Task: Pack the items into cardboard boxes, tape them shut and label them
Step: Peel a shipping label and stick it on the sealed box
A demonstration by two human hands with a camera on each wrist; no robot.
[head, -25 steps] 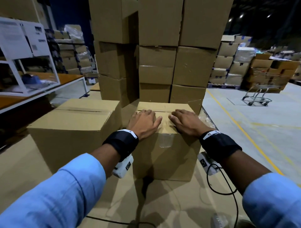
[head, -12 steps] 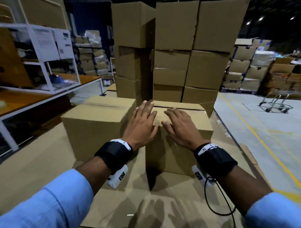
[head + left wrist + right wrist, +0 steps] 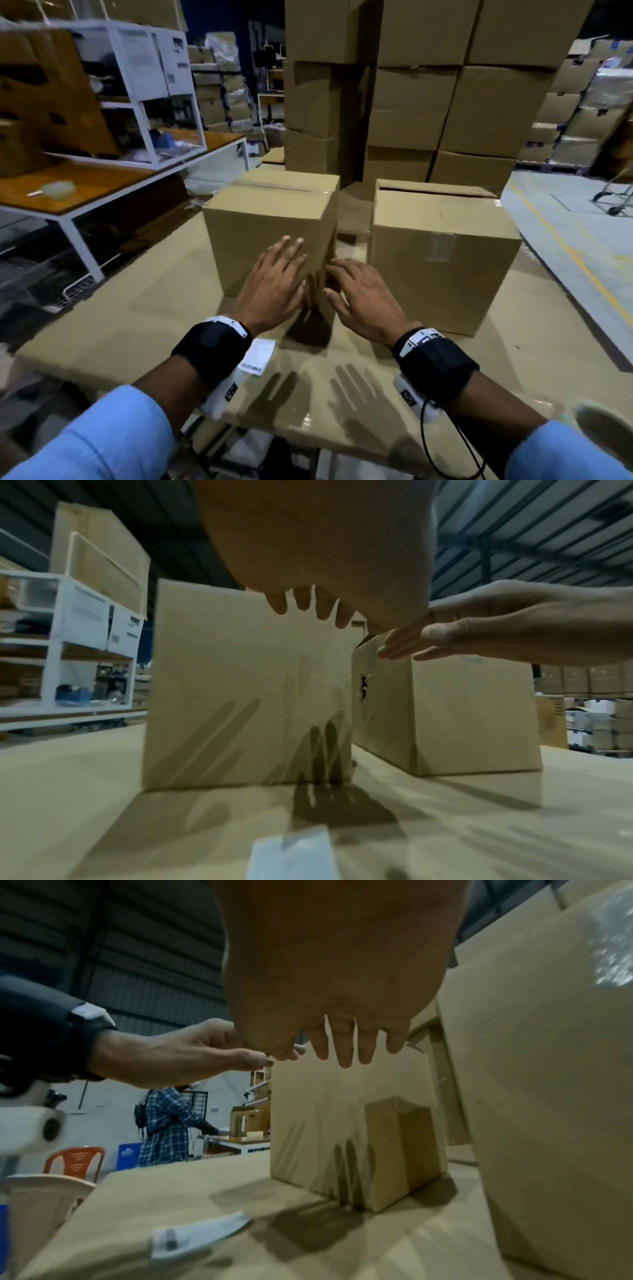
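Two closed cardboard boxes stand side by side on the cardboard-covered table [image 3: 137,325]. The left box [image 3: 267,226] is taped along its top seam; the right box [image 3: 442,260] carries clear tape down its front. My left hand [image 3: 274,284] hovers flat with straight fingers in front of the left box [image 3: 246,685]. My right hand [image 3: 363,298] is spread beside it, just before the gap between the boxes. Neither hand holds anything. A white label [image 3: 258,356] lies on the table under my left wrist, seen too as the label [image 3: 198,1231] in the right wrist view.
A tall stack of cardboard boxes [image 3: 411,85] rises behind the two boxes. A white shelf unit [image 3: 144,89] stands on a wooden bench [image 3: 78,185] at the left. A tape roll [image 3: 603,431] sits at the lower right. A person [image 3: 167,1123] works in the distance.
Both hands have come off the right box's top and drawn back toward me, lower and to the left. The view has shifted so both boxes now stand ahead.
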